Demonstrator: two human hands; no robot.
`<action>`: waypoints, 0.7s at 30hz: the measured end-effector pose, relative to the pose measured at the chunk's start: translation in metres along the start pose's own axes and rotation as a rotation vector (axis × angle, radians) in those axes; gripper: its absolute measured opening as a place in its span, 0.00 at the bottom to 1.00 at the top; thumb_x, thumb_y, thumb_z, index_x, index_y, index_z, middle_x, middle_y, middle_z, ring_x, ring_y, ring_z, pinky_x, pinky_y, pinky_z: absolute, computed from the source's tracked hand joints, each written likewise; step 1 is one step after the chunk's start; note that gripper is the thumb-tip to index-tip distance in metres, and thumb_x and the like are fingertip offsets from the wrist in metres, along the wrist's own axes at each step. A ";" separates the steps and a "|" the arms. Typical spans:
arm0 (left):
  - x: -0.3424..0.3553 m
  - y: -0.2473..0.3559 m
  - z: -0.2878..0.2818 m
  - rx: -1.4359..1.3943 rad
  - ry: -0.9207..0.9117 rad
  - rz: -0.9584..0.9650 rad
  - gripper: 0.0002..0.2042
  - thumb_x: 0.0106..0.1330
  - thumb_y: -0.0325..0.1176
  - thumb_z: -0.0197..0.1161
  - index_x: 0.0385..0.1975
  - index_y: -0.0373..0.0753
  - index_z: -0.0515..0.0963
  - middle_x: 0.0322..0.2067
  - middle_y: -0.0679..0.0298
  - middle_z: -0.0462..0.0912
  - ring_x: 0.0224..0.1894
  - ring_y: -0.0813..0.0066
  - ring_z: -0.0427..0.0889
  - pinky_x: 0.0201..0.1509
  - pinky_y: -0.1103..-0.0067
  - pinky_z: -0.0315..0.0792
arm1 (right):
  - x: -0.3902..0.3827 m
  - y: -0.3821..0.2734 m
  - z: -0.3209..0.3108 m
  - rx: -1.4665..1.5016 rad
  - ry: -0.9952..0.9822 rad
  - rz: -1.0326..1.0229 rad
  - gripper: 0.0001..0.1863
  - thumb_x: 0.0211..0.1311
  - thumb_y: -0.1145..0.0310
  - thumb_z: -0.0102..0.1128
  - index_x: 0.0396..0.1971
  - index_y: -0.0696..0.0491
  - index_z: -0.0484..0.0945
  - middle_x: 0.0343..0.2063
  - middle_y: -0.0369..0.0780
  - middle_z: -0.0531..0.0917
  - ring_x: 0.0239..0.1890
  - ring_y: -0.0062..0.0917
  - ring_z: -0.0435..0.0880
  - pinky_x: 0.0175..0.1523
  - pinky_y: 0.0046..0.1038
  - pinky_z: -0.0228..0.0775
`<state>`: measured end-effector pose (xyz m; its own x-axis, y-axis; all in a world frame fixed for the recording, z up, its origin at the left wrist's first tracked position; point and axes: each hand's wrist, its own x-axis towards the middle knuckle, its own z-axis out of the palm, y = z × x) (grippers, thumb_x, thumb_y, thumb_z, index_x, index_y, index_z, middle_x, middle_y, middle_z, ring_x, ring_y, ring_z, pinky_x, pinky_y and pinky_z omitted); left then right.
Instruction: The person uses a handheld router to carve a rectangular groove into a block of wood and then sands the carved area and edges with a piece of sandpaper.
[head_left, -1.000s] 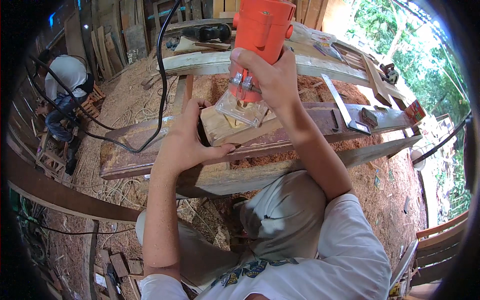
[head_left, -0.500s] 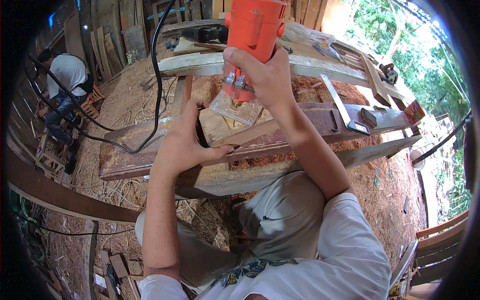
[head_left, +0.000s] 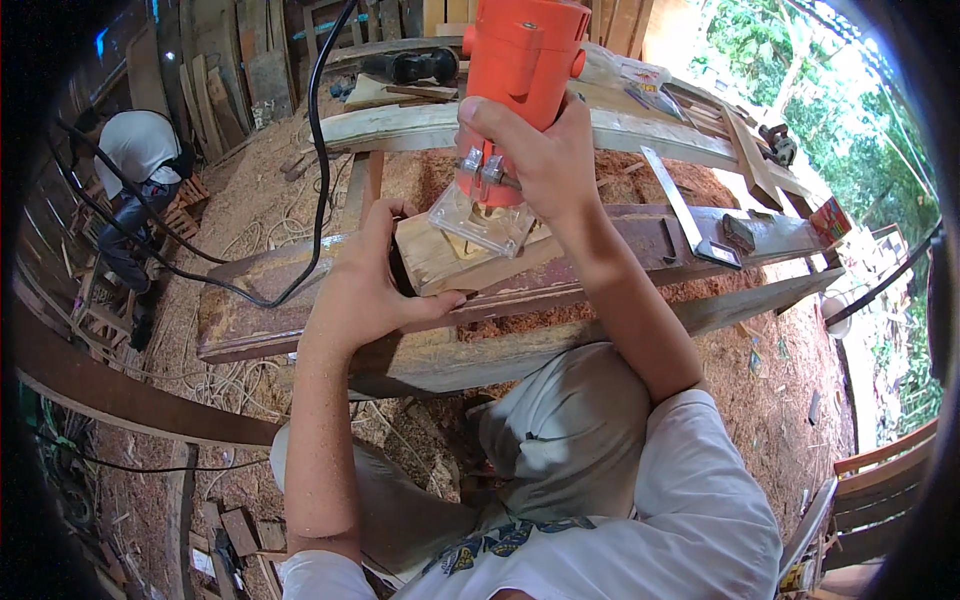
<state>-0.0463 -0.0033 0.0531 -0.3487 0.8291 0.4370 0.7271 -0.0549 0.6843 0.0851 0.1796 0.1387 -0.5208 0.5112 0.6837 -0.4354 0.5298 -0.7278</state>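
Gripping orange router [head_left: 525, 60], top cut off: right hand [head_left: 540, 160] | left hand [head_left: 365, 285] clamps wood block [head_left: 450, 262], part hidden

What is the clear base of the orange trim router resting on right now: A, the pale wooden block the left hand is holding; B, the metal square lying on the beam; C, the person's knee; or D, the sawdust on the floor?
A: the clear base of the orange trim router, gripped by the right hand, sits on the pale wooden block that the left hand steadies on the beam.
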 end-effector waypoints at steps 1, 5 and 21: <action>0.000 0.000 0.000 0.000 -0.001 0.001 0.47 0.45 0.47 0.89 0.64 0.36 0.70 0.50 0.42 0.87 0.54 0.44 0.89 0.57 0.60 0.81 | -0.001 -0.001 -0.001 0.000 0.001 0.000 0.27 0.57 0.62 0.82 0.54 0.58 0.86 0.41 0.38 0.91 0.39 0.19 0.89 0.49 0.28 0.83; -0.001 0.002 0.000 -0.006 -0.002 -0.013 0.47 0.45 0.46 0.90 0.64 0.36 0.70 0.48 0.44 0.88 0.52 0.47 0.90 0.56 0.61 0.82 | -0.002 -0.001 -0.001 -0.006 0.000 -0.023 0.27 0.58 0.62 0.81 0.55 0.58 0.86 0.41 0.37 0.91 0.39 0.18 0.88 0.48 0.28 0.83; -0.001 0.003 -0.001 -0.019 -0.009 -0.015 0.48 0.46 0.46 0.90 0.66 0.35 0.70 0.54 0.45 0.86 0.57 0.51 0.88 0.61 0.64 0.80 | -0.012 -0.011 -0.003 0.170 0.026 0.012 0.21 0.61 0.65 0.80 0.51 0.58 0.88 0.38 0.37 0.91 0.35 0.18 0.88 0.44 0.26 0.83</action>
<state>-0.0442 -0.0047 0.0553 -0.3543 0.8346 0.4218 0.7105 -0.0530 0.7017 0.0987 0.1699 0.1383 -0.5085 0.5349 0.6748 -0.5486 0.4027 -0.7327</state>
